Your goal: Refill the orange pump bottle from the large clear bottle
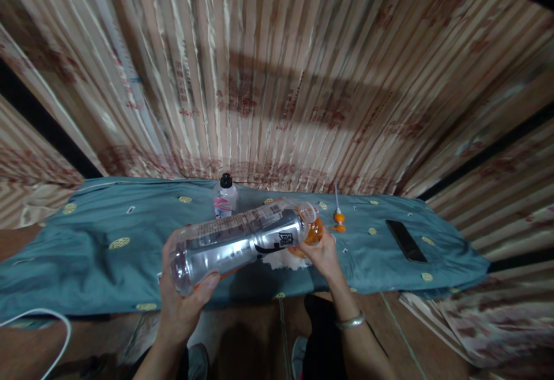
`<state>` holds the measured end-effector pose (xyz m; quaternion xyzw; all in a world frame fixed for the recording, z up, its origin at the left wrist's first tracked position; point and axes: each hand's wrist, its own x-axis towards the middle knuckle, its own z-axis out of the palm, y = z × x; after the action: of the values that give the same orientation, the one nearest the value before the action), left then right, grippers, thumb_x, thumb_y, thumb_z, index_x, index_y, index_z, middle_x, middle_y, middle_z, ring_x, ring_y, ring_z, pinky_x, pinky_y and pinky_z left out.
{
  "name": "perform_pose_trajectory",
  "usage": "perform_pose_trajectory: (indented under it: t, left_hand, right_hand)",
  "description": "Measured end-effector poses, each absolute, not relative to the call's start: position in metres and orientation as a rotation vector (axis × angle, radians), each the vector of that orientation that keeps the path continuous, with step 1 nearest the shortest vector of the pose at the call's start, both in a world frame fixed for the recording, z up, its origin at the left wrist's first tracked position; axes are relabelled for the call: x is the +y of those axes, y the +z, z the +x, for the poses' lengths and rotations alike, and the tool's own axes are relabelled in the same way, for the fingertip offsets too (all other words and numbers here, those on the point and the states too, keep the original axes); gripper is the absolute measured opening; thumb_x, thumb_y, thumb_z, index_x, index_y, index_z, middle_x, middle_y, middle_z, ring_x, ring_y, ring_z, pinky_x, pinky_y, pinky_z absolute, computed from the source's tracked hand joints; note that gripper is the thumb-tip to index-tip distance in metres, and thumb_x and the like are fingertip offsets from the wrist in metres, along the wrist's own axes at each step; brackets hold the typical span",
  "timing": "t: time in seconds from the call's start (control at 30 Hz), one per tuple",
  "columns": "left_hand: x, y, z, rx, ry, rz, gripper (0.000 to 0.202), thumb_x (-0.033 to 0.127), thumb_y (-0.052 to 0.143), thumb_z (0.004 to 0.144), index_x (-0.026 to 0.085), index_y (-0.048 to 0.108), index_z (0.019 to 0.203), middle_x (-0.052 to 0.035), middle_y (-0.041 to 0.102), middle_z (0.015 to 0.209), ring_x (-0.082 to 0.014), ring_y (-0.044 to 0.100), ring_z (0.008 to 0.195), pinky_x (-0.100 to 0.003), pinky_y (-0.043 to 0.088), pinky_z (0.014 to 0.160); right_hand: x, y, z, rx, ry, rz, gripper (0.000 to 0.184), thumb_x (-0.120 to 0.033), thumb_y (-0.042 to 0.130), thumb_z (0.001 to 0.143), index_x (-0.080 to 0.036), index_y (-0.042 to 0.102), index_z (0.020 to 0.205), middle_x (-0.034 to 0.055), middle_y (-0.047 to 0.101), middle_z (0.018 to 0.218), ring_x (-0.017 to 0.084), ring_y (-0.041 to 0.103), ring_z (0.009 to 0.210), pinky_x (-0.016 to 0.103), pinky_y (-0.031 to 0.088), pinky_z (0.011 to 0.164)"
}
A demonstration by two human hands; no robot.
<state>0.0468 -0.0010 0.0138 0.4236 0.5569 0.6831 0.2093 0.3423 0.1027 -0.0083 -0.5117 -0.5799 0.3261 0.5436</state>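
Observation:
A large clear plastic bottle with a silver label [236,248] is tilted, its neck lower-contrast but pointing right. Around its base end my left hand [184,302] is closed. My right hand [320,256] is wrapped round an orange translucent bottle [315,231] at the neck of the clear one; whether the two mouths touch I cannot tell. The clear bottle hides part of the orange one. Under them lies a crumpled white tissue [285,260]. Just beyond my right hand an orange pump top [340,221] with a thin tube rests on the cloth.
A clear bottle with a black cap [225,195] stands at the back of the teal patterned cloth [99,224]. A black phone [405,240] lies to the right. Behind hangs a pleated curtain [259,80]. A white cable [64,334] curves at lower left.

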Motion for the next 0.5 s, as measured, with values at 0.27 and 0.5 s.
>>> perform_pose_trajectory:
  t: [0.27, 0.5]
  left_hand:
    - [-0.0013, 0.0108, 0.0459, 1.540, 1.905, 1.199, 0.088, 0.074, 0.097, 0.069, 0.027, 0.072, 0.139, -0.0093, 0.083, 0.130, -0.0359, 0.081, 0.119, -0.046, 0.065, 0.103]
    - [-0.0016, 0.0135, 0.0473, 1.569, 1.912, 1.238, 0.087, 0.073, 0.096, 0.070, 0.027, 0.072, 0.139, -0.0098, 0.085, 0.129, -0.0381, 0.082, 0.117, -0.050, 0.068, 0.102]
  right_hand:
    - [0.1034, -0.0133, 0.3454, -1.433, 0.698, -1.237, 0.048, -0.035, 0.092, 0.071, -0.025, 0.076, 0.115, 0.0077, 0.092, 0.106, 0.033, 0.088, 0.094, 0.044, 0.075, 0.087]
    - [0.1038, -0.0169, 0.3450, -1.407, 0.723, -1.241, 0.050, -0.036, 0.091, 0.071, -0.024, 0.075, 0.117, 0.0091, 0.092, 0.109, 0.033, 0.089, 0.094, 0.045, 0.074, 0.088]
